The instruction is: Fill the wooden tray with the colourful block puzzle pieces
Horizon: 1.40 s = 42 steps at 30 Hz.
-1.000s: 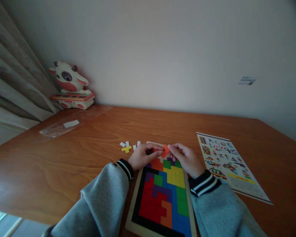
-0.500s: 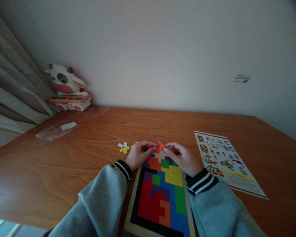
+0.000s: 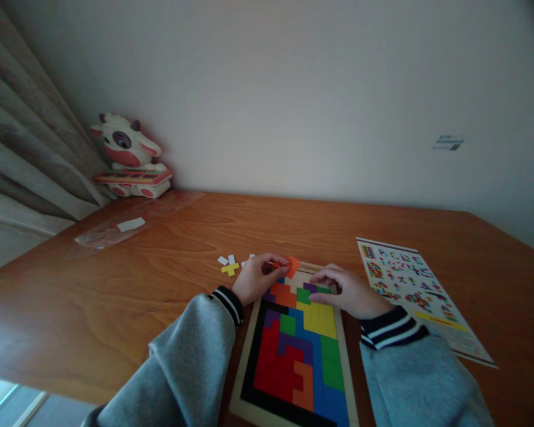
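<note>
An orange puzzle piece (image 3: 293, 266) is pinched between the thumb and fingers of my left hand (image 3: 258, 277), above the far end of the puzzle board (image 3: 237, 403). My right hand (image 3: 349, 290) hovers over the board's far right side, thumb and fingers apart, holding nothing. Red, blue, green, yellow (image 3: 318, 318), purple and orange block pieces fill much of the board. Its black base shows along the left and near edges. Part of the board's far end is hidden behind my hands.
A yellow cross-shaped piece (image 3: 230, 269) and several small white pieces (image 3: 231, 259) lie left of the board. At right is a printed pattern sheet (image 3: 420, 290). A clear plastic bag (image 3: 102, 238) and a cow toy keyboard (image 3: 133, 178) sit at the back left.
My right hand has let go of the orange piece and moved right and nearer, its fingers parting. The left hand keeps the piece. The whole view has shifted slightly.
</note>
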Motion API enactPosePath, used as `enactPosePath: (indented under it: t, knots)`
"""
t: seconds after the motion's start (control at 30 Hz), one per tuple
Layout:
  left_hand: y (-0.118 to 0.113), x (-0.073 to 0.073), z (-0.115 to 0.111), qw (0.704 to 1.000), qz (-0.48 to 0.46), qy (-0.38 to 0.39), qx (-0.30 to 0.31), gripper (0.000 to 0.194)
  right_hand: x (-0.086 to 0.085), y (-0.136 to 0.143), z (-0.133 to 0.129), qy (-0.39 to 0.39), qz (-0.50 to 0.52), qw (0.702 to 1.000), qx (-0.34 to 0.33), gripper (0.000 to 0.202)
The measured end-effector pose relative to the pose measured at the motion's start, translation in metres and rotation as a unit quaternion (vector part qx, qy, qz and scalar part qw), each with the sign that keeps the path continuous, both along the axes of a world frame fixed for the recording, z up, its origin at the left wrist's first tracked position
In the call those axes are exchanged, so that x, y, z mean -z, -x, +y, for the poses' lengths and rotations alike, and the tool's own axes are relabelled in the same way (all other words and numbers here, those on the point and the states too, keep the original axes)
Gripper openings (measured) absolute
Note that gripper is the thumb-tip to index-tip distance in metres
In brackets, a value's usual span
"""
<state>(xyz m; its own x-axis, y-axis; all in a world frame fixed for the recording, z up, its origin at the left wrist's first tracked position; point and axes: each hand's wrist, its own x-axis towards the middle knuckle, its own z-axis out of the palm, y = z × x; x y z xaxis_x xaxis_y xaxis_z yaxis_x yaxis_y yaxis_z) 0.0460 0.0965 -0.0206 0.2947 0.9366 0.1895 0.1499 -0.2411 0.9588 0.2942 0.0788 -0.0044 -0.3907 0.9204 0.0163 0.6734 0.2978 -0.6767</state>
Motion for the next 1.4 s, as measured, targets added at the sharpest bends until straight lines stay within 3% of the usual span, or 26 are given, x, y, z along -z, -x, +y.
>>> enactPosePath:
  t: [0.3,0.6,0.77,0.93,1.1,1.3,1.4]
  knots:
    - [-0.001,-0.007,-0.003,1.000,0.019,-0.011,0.019,0.024,0.006,0.004,0.004,-0.025,0.012,0.998,0.058,0.032]
    - [0.000,-0.007,-0.003,0.999,0.039,-0.025,0.020,0.022,0.009,0.004,0.004,-0.015,0.039,0.997,0.069,0.030]
    - [-0.001,-0.005,-0.002,0.999,0.034,-0.019,0.022,0.023,0.008,0.000,0.004,0.040,0.086,0.993,0.065,0.027]
    - [0.000,-0.001,-0.002,0.999,0.040,-0.020,0.023,0.024,0.002,-0.020,0.004,0.099,0.123,0.986,0.047,0.037]
    - [0.001,-0.004,-0.003,0.998,0.050,-0.019,0.018,0.024,0.002,-0.029,0.002,0.157,0.101,0.982,0.032,0.039]
    - [0.001,-0.007,-0.004,0.996,0.084,-0.039,0.017,0.023,0.004,-0.023,0.001,0.099,0.062,0.992,0.055,0.029]
    - [0.002,-0.005,-0.003,0.994,0.096,-0.049,0.016,0.024,0.002,-0.021,0.000,0.105,0.067,0.991,0.053,0.028]
